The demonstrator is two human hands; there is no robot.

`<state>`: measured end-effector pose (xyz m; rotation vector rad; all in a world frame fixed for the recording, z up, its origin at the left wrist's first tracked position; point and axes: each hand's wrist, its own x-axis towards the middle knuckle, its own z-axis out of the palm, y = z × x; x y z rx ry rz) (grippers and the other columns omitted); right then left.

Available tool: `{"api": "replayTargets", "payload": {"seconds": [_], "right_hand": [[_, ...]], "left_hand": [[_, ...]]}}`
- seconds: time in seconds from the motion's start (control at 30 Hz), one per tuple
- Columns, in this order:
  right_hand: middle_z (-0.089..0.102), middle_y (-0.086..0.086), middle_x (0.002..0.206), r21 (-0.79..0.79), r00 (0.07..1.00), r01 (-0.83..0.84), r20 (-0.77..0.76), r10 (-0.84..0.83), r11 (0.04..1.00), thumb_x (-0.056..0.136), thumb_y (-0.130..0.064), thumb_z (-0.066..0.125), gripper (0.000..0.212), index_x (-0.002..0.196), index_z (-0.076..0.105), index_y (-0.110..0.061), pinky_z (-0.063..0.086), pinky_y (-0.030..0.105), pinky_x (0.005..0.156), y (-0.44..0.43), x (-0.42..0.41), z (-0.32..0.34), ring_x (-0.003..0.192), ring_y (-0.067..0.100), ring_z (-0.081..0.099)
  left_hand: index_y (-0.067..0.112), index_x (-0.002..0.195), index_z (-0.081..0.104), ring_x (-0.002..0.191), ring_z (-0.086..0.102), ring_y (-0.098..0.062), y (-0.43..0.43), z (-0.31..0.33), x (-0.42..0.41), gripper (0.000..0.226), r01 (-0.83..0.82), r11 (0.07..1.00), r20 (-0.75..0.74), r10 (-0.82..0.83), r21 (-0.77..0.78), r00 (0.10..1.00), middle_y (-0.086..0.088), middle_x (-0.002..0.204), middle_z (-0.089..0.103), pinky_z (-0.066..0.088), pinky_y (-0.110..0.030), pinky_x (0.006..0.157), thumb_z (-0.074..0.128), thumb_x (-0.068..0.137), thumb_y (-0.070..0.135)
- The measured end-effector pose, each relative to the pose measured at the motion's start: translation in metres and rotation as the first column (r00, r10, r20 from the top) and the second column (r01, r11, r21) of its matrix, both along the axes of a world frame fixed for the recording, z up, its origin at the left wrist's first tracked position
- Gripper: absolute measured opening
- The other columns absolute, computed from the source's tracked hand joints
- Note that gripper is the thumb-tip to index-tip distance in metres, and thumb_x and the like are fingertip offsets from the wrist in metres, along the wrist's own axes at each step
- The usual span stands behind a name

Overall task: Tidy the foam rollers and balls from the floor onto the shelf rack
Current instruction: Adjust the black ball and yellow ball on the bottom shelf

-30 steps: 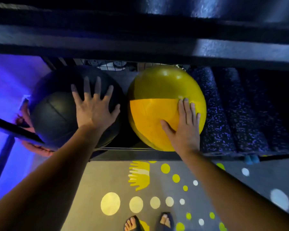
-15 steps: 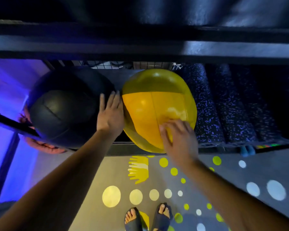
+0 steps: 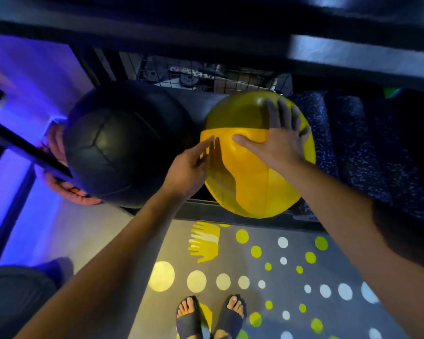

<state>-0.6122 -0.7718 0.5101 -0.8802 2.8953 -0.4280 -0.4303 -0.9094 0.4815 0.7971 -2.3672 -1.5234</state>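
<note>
1. Large yellow vinyl ball (image 3: 252,172): sits on the lower tier of the dark metal shelf rack (image 3: 230,214), its front bulging over the tier's edge.
2. Right hand (image 3: 277,140): spread flat, palm pressed on the ball's upper right, fingers splayed and not curled round anything.
3. Left hand (image 3: 189,172): open, fingers loosely extended, fingertips touching the ball's left flank.
4. Large black panelled leather-look ball (image 3: 115,148): same tier, just left of the yellow ball; whether the two touch cannot be told.
5. Dark speckled foam rollers (image 3: 357,148): lying side by side on the tier, just right of the yellow ball.
6. Wire mesh panel (image 3: 206,77): closes the back of the tier; blurred items lie behind it.
7. Upper shelf beam (image 3: 230,42): overhangs both balls.
8. Grey floor mat with yellow and white dots and a yellow handprint (image 3: 206,241): below the rack; two feet in dark slide sandals (image 3: 211,316) stand on it.
9. No legible writing or brand.
</note>
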Motion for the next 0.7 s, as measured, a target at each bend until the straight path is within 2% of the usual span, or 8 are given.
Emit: {"api": "replayTargets", "payload": {"seconds": [0.1,0.2,0.27,0.33,0.43,0.57,0.63,0.7], "right_hand": [[0.005,-0.005,0.171,0.071,0.999,0.016,0.051,-0.020,0.997,0.072,-0.092,0.051,0.110,0.160,0.014,-0.037,0.008,0.073,0.117,-0.019,-0.015,0.002,0.157,0.031,0.000],[0.015,0.006,0.169,0.143,0.998,0.001,-0.057,0.007,0.990,0.085,-0.077,0.052,0.098,0.160,0.020,-0.022,0.011,0.068,0.119,-0.043,-0.012,0.004,0.156,0.036,0.010],[0.037,0.014,0.159,0.100,0.961,-0.154,-0.216,0.172,0.983,0.092,-0.054,0.057,0.074,0.150,0.042,-0.010,0.020,0.064,0.119,-0.060,0.011,0.002,0.149,0.036,0.029],[0.048,0.015,0.152,0.044,0.907,-0.339,-0.251,0.339,0.940,0.094,-0.049,0.054,0.062,0.143,0.052,-0.011,0.028,0.055,0.120,-0.082,0.044,0.000,0.144,0.035,0.039],[0.031,0.011,0.164,-0.117,0.907,-0.412,0.042,0.420,0.903,0.091,-0.072,0.050,0.087,0.158,0.030,-0.019,0.026,0.043,0.122,-0.114,0.101,-0.008,0.150,0.030,0.030],[-0.014,0.010,0.170,-0.077,0.882,-0.410,0.219,0.417,0.909,0.071,-0.079,0.068,0.131,0.162,-0.012,-0.028,0.017,0.055,0.125,-0.145,0.145,-0.032,0.156,0.040,0.004],[-0.016,0.008,0.170,-0.136,0.892,-0.394,0.182,0.414,0.909,0.073,-0.073,0.072,0.128,0.161,-0.013,-0.034,0.021,0.061,0.123,-0.163,0.137,-0.038,0.156,0.043,0.002],[-0.012,0.005,0.171,-0.261,0.881,-0.360,0.221,0.418,0.896,0.076,-0.067,0.075,0.121,0.161,-0.005,-0.038,0.022,0.058,0.124,-0.182,0.116,-0.037,0.157,0.036,0.001]], "left_hand": [[0.022,0.137,0.062,0.109,0.060,-0.030,-0.011,0.006,0.042,0.045,-0.212,0.816,-0.114,0.179,-0.538,0.977,-0.007,0.119,0.067,0.050,-0.043,0.091,0.054,0.093,0.017],[0.028,0.140,0.059,0.122,0.049,-0.038,-0.036,0.010,0.076,0.051,-0.506,0.515,-0.098,0.627,-0.692,0.773,-0.013,0.132,0.058,0.025,-0.043,0.104,0.061,0.089,0.033],[0.038,0.153,0.041,0.145,0.032,-0.037,-0.059,0.008,0.087,0.069,-0.568,0.558,0.071,0.748,-0.605,0.660,-0.013,0.159,0.037,0.008,-0.039,0.115,0.063,0.090,0.055],[0.045,0.158,0.025,0.156,0.012,-0.035,-0.075,0.000,0.094,0.081,-0.554,0.642,0.158,0.717,-0.530,0.679,-0.013,0.170,0.013,-0.004,-0.038,0.120,0.058,0.088,0.069],[0.048,0.158,0.020,0.157,0.001,-0.034,-0.099,-0.006,0.096,0.088,-0.551,0.714,0.113,0.649,-0.431,0.752,-0.014,0.171,0.004,-0.001,-0.045,0.123,0.060,0.084,0.074],[0.028,0.158,0.033,0.150,0.024,-0.027,-0.154,0.001,0.095,0.095,-0.602,0.739,0.040,0.641,-0.302,0.767,-0.016,0.160,0.036,0.018,-0.033,0.124,0.060,0.082,0.077],[0.014,0.151,0.046,0.135,0.037,-0.015,-0.180,0.003,0.100,0.072,-0.641,0.738,-0.052,0.646,-0.213,0.761,-0.015,0.147,0.053,0.021,-0.005,0.110,0.058,0.096,0.058],[0.008,0.150,0.047,0.136,0.044,-0.019,-0.200,-0.002,0.113,0.054,-0.610,0.772,-0.042,0.614,-0.179,0.788,-0.017,0.146,0.055,0.028,-0.011,0.109,0.052,0.105,0.036]]}}
